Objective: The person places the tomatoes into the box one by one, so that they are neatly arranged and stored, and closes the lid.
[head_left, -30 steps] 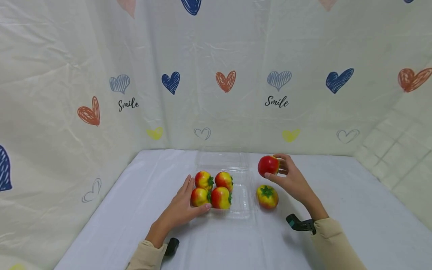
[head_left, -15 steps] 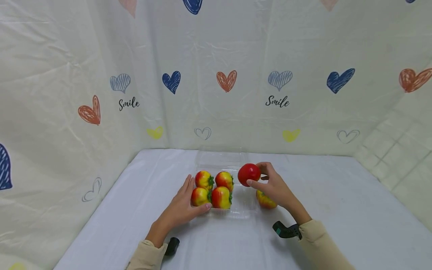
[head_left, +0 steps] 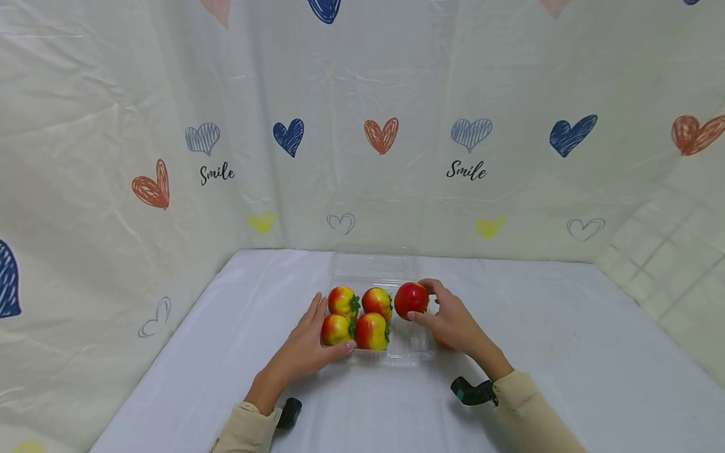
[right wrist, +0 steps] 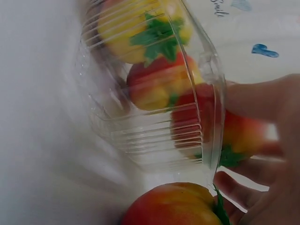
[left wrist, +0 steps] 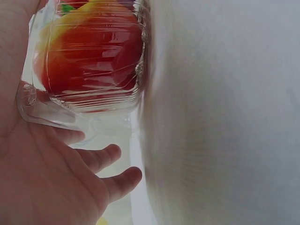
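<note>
My right hand (head_left: 455, 324) grips a red-and-yellow fruit (head_left: 410, 301) with a green leafy cap, between thumb and fingers. The fruit is at the back right part of a clear plastic box (head_left: 409, 345), partly below its rim in the right wrist view. Several similar fruits (head_left: 372, 331) sit in the box's left and middle parts. My left hand (head_left: 306, 349) rests against the box's left side with fingers extended, its thumb along the front rim. Outside the box on the right lies another such fruit (right wrist: 171, 208), mostly hidden behind my right hand in the head view.
The box's clear lid (head_left: 370, 267) stands hinged back behind it. A white cloth (head_left: 566, 340) covers the table. Behind rises a pale curtain (head_left: 419, 82) printed with hearts and the word "Smile". Each wrist wears a dark strapped device (head_left: 472, 391).
My right hand has carried its fruit left and down, from above the loose fruit into the box's back right part. The left hand has stayed in place on the box.
</note>
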Demonstrator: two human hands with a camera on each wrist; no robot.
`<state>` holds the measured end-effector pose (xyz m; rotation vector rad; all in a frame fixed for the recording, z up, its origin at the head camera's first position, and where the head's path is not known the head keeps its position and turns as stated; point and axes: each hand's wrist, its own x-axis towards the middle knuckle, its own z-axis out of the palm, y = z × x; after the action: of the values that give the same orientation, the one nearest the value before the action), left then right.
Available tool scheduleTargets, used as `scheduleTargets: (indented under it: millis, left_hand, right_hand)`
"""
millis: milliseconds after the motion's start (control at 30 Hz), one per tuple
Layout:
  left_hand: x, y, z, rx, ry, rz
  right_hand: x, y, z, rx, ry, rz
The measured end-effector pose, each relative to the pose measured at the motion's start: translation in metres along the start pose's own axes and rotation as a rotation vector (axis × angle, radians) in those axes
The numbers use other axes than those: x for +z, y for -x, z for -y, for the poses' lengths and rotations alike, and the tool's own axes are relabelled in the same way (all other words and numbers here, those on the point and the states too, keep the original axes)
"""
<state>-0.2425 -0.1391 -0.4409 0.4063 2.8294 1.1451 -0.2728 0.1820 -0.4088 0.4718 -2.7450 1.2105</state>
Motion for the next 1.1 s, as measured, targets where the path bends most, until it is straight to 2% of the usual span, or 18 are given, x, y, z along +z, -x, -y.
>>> scheduleTargets:
  millis: [333,633,900,1100]
  left_hand:
    - [0.0,0.0,-0.001,0.0,-0.002,0.003]
    - [0.0,0.001,-0.002,-0.009,-0.006,0.007]
    - [0.001,0.0,0.0,-0.008,-0.011,0.007]
    - [0.001,0.0,0.0,-0.005,-0.008,0.006]
  right_hand:
    - [0.009,0.0,0.001,-0.003,0.123,0.003]
    - [0.016,0.001,0.004,-0.141,0.276,-0.069]
    - [0.02,0.0,0.008,-0.057,0.295,-0.106]
    - [0.021,-0.001,0.009,-0.085,0.312,-0.111]
